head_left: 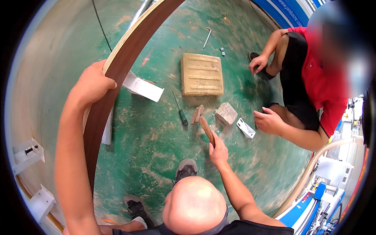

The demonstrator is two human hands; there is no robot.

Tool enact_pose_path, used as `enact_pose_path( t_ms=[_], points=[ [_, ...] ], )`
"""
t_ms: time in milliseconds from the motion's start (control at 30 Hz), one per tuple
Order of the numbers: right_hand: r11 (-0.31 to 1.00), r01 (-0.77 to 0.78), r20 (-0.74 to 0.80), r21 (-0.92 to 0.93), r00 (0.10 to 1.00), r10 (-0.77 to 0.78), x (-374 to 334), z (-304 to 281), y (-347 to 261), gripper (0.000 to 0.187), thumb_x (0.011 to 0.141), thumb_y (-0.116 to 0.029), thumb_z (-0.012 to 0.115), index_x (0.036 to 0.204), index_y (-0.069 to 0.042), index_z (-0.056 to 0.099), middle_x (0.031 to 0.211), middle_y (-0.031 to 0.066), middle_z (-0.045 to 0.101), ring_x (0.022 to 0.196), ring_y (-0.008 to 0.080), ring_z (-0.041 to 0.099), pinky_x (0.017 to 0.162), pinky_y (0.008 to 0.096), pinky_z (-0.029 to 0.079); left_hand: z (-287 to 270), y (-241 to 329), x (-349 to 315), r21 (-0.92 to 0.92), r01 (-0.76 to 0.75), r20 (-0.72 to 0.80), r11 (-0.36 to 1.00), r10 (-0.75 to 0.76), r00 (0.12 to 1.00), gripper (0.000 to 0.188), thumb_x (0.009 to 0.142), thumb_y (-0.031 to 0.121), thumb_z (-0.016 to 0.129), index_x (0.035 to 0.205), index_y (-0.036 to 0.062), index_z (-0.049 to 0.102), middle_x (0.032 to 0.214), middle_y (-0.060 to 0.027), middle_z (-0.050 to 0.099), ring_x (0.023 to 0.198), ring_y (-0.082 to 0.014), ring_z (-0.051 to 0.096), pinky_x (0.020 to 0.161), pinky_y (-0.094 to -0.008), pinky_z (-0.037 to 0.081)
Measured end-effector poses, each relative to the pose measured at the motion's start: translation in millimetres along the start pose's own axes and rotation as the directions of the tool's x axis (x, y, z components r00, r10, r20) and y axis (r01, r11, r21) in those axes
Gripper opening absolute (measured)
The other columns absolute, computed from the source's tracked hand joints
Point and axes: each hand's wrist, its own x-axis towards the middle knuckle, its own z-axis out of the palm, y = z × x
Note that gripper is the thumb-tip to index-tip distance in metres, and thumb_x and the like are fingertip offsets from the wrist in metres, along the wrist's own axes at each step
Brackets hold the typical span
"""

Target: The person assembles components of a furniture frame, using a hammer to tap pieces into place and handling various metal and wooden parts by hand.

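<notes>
My left hand [94, 84] is closed over the pale edge of a dark brown board [127, 58], which stands on edge at my left. In my right hand [218, 150] is a hammer [206, 129], gripped by its wooden handle. Its rough brown head is low over the floor; whether it touches cannot be told. Left of the head lies a screwdriver [182, 116] with a dark green handle. To its right are a grey stone block [226, 113] and a white slotted angle bracket [245, 128]. A white metal piece [144, 88] sticks out by the board's lower side.
A ribbed yellowish paving block [201, 74] lies ahead on the green floor [156, 156], with a hex key [207, 38] and small metal pieces [222, 51] beyond. At right a person in red [319, 70] squats, one hand [270, 121] near the angle bracket. My bent knee [196, 201] is below.
</notes>
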Motion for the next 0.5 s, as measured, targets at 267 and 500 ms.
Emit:
enact_pose_path(
  t_ms=[267, 500],
  points=[
    [0.984, -0.107, 0.016, 0.142, 0.994, 0.106, -10.7, 15.0, -0.7, 0.055, 0.091, -0.015, 0.070, 0.143, -0.015, 0.053, 0.118, 0.0171, 0.067, 0.102, 0.0411, 0.067, 0.086, 0.0481, 0.055, 0.6, 5.1, -4.7, -0.076, -0.003, 0.008, 0.997, 0.004, 1.000, 0.042, 0.074, 0.006, 0.065, 0.115, -0.0039, 0.063, 0.094, -0.0121, 0.068, 0.085, -0.0226, 0.063, 0.082, -0.0351, 0.049],
    [0.963, -0.202, 0.125, 0.179, 0.975, 0.182, -8.7, 10.7, -7.5, 0.045, 0.088, -0.013, 0.073, 0.130, -0.007, 0.061, 0.117, 0.0187, 0.067, 0.104, 0.0401, 0.066, 0.089, 0.0436, 0.054, 3.8, -0.3, -1.6, -0.198, -0.041, 0.037, 0.979, 0.050, 0.998, 0.047, 0.076, 0.004, 0.064, 0.122, -0.0047, 0.061, 0.105, -0.0103, 0.069, 0.093, -0.0191, 0.064, 0.088, -0.0325, 0.050]
  ],
)
